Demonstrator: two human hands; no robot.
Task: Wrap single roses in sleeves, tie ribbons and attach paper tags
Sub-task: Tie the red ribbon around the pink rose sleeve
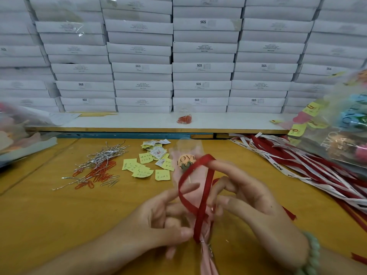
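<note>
My left fingers (184, 233) pinch the red ribbon (200, 207) against the sleeved rose (186, 162). My right fingers (222, 165) hook its loop toward 12 o'clock.

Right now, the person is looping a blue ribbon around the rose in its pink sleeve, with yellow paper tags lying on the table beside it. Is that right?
Not quite: it is a red ribbon, not blue. In the head view the left hand and right hand loop it around the rose in its pink sleeve, with yellow paper tags lying on the table beside it.
</note>
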